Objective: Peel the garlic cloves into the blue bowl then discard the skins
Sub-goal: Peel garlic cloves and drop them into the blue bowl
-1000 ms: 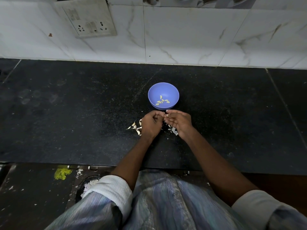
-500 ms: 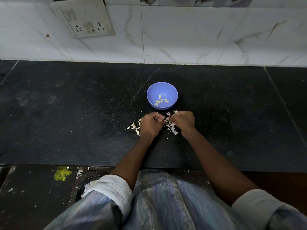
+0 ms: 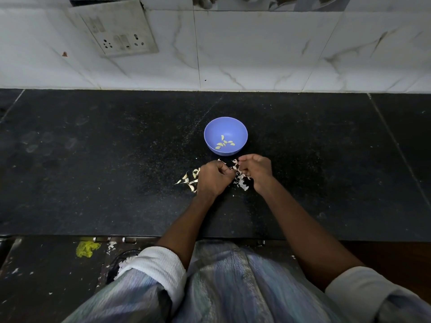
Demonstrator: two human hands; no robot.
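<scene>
Both hands, left [image 3: 215,177] and right [image 3: 256,170], curled together, contents hidden | peel over skins [image 3: 241,180], drop clove in bowl [image 3: 242,131]

No text, label, brand, number or sign can be read here. The switch-and-socket plate [image 3: 114,27] on the tiled wall at about eleven o'clock has small marks on its rockers, but they are too blurred and small to make out. The blue bowl [image 3: 211,130] on the surface bears no lettering that shows.
</scene>
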